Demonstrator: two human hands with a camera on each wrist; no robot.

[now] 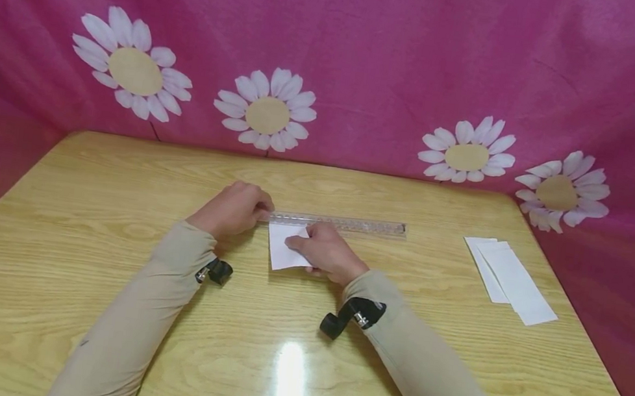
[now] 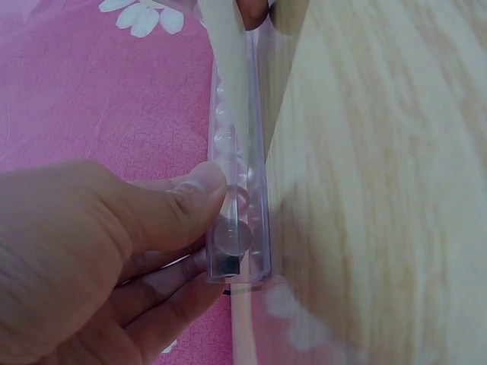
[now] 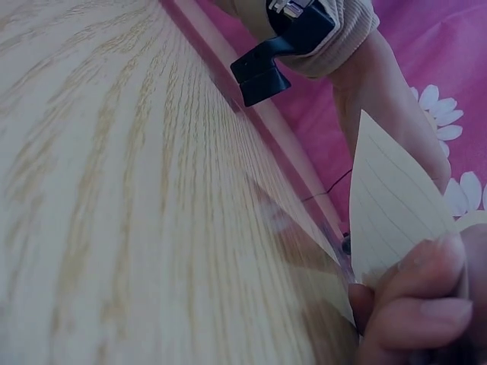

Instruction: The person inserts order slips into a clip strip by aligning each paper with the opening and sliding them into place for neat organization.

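A clear plastic ruler (image 1: 361, 225) lies across the table in front of me. My left hand (image 1: 234, 207) pinches its left end, thumb on one face in the left wrist view, where round cut-outs show along the ruler (image 2: 259, 220). A small piece of white paper (image 1: 281, 251) stretches toward me from the ruler's near edge, its upper edge overlapping the ruler. With thumb and fingers my right hand (image 1: 331, 253) grips that paper at its right side. Ruled lines show on the raised, bent paper (image 3: 392, 190) in the right wrist view.
Overlapping white paper strips (image 1: 514, 282) lie at the right side of the wooden table (image 1: 79, 275). A pink cloth (image 1: 369, 53) with daisies hangs behind and beside the table. Black wrist mounts (image 1: 360, 311) stick out from the sleeves.
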